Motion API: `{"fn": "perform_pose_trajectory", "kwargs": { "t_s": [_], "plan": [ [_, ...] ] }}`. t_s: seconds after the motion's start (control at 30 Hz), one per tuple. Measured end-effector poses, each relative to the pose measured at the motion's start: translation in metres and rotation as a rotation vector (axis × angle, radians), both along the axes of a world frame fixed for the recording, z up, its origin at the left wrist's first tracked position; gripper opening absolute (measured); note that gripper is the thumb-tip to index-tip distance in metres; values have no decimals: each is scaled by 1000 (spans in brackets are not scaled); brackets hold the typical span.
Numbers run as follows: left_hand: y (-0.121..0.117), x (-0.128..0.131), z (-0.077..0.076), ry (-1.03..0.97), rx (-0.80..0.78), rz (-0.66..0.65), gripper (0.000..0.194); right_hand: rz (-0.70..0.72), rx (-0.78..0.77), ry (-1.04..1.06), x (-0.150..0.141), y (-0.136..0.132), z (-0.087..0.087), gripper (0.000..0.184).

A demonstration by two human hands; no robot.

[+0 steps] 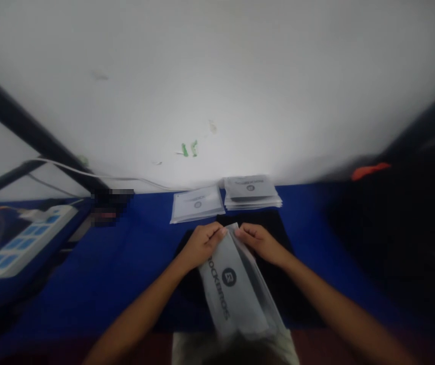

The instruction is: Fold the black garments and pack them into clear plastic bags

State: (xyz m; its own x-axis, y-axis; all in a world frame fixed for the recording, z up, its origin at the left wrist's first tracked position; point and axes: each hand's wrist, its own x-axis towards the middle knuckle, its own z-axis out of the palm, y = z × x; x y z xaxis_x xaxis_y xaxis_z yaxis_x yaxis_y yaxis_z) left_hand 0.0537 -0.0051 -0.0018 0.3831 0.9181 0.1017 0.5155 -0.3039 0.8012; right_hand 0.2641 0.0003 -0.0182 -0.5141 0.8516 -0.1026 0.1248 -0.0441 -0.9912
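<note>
A frosted plastic bag [236, 289] printed ROCKBROS with a round logo hangs tilted between my hands, close to my body. My left hand [204, 242] pinches its upper left edge between thumb and fingers. At the upper right edge, my right hand [261, 241] has its fingers closed on the plastic too. Something flat and pale shows through the bag, with a dark strip along its right side. Under the bag lies black cloth or a dark mat [274, 223] on the blue table.
Behind my hands lie a flat printed bag [198, 204] and a stack of similar bags [253, 191] against the white wall. A power strip [27, 241] with a plugged cord is at left. Dark material with an orange piece [371, 171] stands at right.
</note>
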Motion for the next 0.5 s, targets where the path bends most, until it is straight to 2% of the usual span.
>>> {"fn": "perform_pose_trajectory", "kwargs": {
  "t_s": [0.1, 0.3, 0.5],
  "plan": [
    [5, -7, 0, -14, 1, 42, 34, 70, -62, 62, -3, 0, -2, 40],
    [12, -15, -5, 3, 27, 68, 36, 121, -195, 129, -4, 1, -7, 40],
    [34, -57, -5, -47, 72, 351, 37, 302, -180, 23, 6, 1, -2, 40]
  ]
}}
